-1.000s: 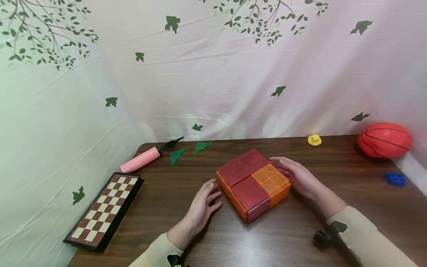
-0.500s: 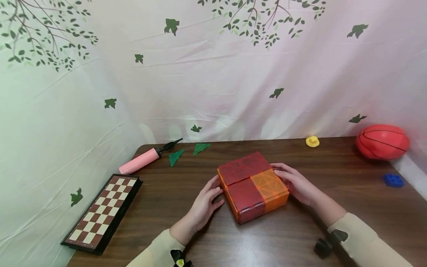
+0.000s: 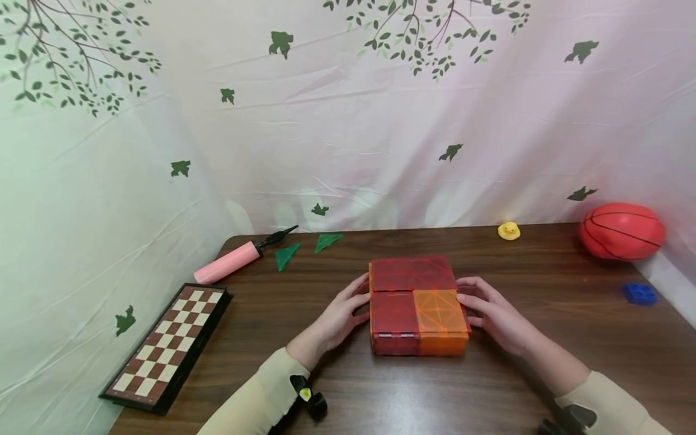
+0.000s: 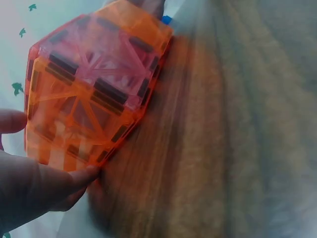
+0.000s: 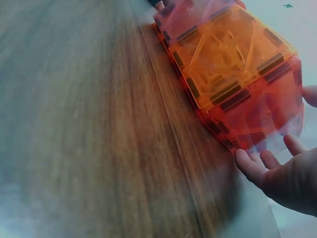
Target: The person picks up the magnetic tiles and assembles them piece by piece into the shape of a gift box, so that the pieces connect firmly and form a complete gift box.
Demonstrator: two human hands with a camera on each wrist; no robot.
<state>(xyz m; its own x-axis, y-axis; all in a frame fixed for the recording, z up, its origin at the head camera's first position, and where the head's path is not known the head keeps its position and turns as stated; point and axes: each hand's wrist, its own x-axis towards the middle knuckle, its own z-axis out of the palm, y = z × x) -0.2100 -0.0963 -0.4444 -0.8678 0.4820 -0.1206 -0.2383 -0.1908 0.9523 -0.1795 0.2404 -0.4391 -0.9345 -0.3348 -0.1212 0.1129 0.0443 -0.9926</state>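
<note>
Here, left hand & right hand, fingers loosely spread, press opposite sides of the flat red-orange translucent magnetic-tile box, apparently squaring it on the dark wooden table.

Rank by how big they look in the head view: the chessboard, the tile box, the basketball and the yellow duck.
1. chessboard
2. tile box, close to it, and the board lies nearer the camera, so unsure
3. basketball
4. yellow duck
</note>
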